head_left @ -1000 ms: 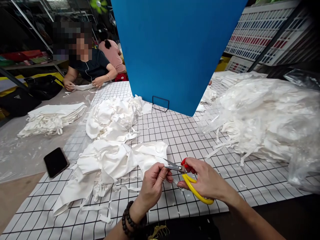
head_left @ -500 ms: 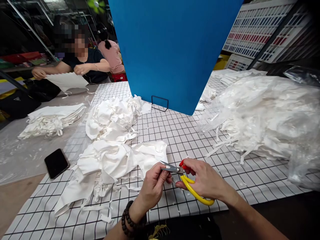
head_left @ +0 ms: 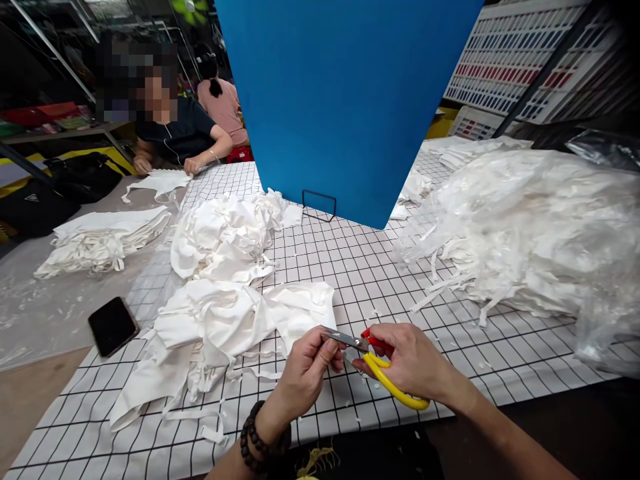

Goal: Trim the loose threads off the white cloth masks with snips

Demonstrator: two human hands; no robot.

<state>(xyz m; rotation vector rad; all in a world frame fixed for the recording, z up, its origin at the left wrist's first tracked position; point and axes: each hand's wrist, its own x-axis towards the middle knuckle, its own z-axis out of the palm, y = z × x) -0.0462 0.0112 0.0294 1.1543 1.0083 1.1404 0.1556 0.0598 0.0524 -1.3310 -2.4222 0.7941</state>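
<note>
In the lower middle of the head view, my right hand is closed around scissors with one yellow and one red handle. Their grey blades point left and lie nearly together, tips at my left hand. That hand is pinched, thumb against fingers; whatever it grips is hidden by the blades and fingers. Just left of it lies a loose pile of white garments with straps. Small white scraps are scattered on the grid-patterned cloth around both hands.
A blue board stands upright ahead. Bagged white pieces fill the right side. To the left are another white heap, a folded stack and a phone. A co-worker handles a white piece across the table.
The scissor blades have closed from slightly apart, and my right hand has tightened on the handles. My left hand has barely moved. The co-worker has lowered the white piece to the table.
</note>
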